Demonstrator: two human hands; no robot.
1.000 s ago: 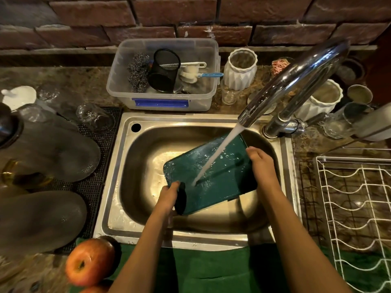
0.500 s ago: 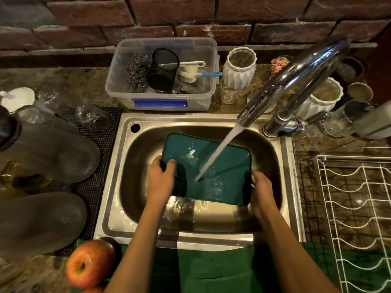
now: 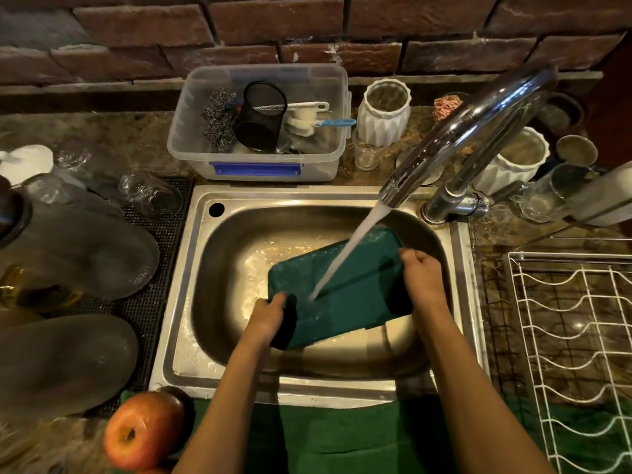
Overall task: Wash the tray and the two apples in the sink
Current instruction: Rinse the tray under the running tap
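A dark green rectangular tray (image 3: pixel 355 295) is held tilted inside the steel sink (image 3: pixel 184 302), its left end lower than its right. My left hand (image 3: pixel 265 319) grips its lower left corner and my right hand (image 3: pixel 422 278) grips its right edge. Water from the chrome tap (image 3: pixel 478 124) streams onto the middle of the tray. A red apple (image 3: pixel 142 429) rests on the counter at the sink's front left corner. The top of another apple just shows beneath it at the frame's bottom edge.
A clear plastic tub (image 3: pixel 260 124) with scrubbers and brushes stands behind the sink. Frosted glass plates (image 3: pixel 85 248) and upturned glasses lie on a black mat to the left. A white wire dish rack (image 3: pixel 574 336) is on the right, white ribbed vases (image 3: pixel 384 111) behind.
The tray has swung from nearly level to tilted, left end down and right end up. My left hand dropped toward me and my right hand rose toward the tap.
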